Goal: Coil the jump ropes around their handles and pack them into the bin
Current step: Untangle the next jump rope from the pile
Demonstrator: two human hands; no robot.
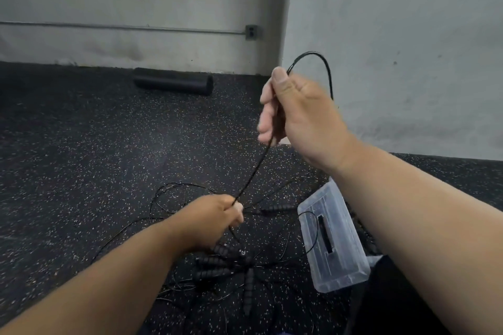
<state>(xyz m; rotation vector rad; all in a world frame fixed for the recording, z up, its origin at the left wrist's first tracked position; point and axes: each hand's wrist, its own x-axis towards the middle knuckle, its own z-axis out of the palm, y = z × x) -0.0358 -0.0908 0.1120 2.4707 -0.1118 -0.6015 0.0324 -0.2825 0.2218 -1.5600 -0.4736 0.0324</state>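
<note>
A thin black jump rope runs taut between my two hands. My right hand, raised in front of the wall, grips the rope, which arcs out over my thumb in a loop. Lower down, my left hand pinches the same rope near the floor. Under it lies a tangle of black ropes with several ribbed black handles; one more handle lies beside the bin. The clear plastic bin stands on the floor to the right, partly behind my right forearm.
The floor is black speckled rubber. A black foam roller lies against the far wall. A grey wall corner juts out at right, with an outlet box on the back wall. Dark clothing shows at lower right.
</note>
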